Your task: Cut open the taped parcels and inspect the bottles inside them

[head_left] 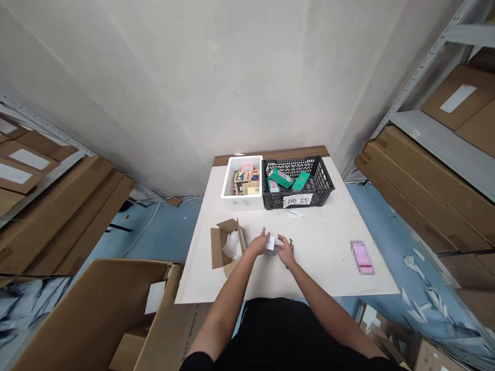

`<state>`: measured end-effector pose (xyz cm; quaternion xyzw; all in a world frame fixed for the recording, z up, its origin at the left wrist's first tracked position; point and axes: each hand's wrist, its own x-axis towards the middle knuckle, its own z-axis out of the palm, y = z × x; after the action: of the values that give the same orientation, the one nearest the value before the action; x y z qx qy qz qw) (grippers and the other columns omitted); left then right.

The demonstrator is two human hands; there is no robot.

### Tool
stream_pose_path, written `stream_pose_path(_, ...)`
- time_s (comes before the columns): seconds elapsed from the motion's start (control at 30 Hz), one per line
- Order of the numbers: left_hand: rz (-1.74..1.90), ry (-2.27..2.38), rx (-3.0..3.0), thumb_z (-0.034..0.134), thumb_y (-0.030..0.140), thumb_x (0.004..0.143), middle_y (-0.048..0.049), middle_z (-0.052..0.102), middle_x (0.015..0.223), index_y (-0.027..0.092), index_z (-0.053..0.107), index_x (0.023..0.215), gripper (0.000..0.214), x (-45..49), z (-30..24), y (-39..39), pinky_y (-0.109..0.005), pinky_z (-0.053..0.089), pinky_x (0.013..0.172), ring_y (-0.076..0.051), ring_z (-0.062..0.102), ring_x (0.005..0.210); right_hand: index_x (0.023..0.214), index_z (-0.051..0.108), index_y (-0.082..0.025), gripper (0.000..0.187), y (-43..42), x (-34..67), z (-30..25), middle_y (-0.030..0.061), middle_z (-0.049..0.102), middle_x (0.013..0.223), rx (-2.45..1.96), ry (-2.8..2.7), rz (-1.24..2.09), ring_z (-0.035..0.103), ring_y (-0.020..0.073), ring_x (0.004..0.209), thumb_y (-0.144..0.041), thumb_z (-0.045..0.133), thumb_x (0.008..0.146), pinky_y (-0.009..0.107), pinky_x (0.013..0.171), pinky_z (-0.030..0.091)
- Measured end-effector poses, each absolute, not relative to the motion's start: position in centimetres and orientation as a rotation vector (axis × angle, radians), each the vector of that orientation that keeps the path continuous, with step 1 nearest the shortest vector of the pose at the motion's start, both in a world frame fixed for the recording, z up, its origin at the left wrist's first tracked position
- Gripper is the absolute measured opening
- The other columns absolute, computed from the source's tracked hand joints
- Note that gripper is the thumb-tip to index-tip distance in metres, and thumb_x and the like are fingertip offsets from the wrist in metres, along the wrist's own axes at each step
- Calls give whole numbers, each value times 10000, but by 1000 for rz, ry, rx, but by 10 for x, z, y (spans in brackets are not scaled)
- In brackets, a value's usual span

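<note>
My left hand and my right hand meet over the middle of the white table. Between them they hold a small white item, fingers closed on its two sides. A dark, thin object lies on the table just right of my right hand. To the left of my left hand sits a small open cardboard box with crumpled white paper inside.
At the table's back stand a white bin of small boxes and a black crate with green packs and a paper label. A pink item lies right. Shelves of cartons flank both sides; a large open carton stands front left.
</note>
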<state>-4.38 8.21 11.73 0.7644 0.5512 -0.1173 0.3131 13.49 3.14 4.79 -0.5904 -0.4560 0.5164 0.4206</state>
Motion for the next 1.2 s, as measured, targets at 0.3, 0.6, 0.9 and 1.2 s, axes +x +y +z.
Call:
stream_pose_path(0.3,-150,1528,2039,676,429,928,-164,460,1666,239,415,1632,775,-49,113,70,-424,483,1134,-343,547,1455,1214,705,-252,609,38,133,50,92,776,1187,-1357,-1314,1282,761,270,1083,-147,554,632,448,902,628)
stream_pose_path(0.6,517,1868,1548,554,356,1001,-117,744,1342,176,274,1689,764,-39,106,82,-329,502,1076,-215,704,1218,1271,679,-212,505,41,133,57,122,716,1303,-1554,-1403,1076,748,266,1047,-304,668,775,439,958,604)
stream_pose_path(0.9,343,1855,1717,612,319,971,-99,739,1360,242,795,1229,326,-30,112,69,-371,500,1118,-263,670,1279,1495,550,-216,509,46,128,59,79,775,1112,-1694,-1545,974,765,246,931,-305,484,998,374,882,585)
stream_pose_path(1.2,551,1537,1625,505,79,824,-72,742,1374,230,716,1374,608,-49,91,65,-443,492,1188,-219,668,1304,1078,797,-254,376,53,141,63,73,786,1157,-1538,-1631,948,742,254,1101,-223,438,969,415,1016,564)
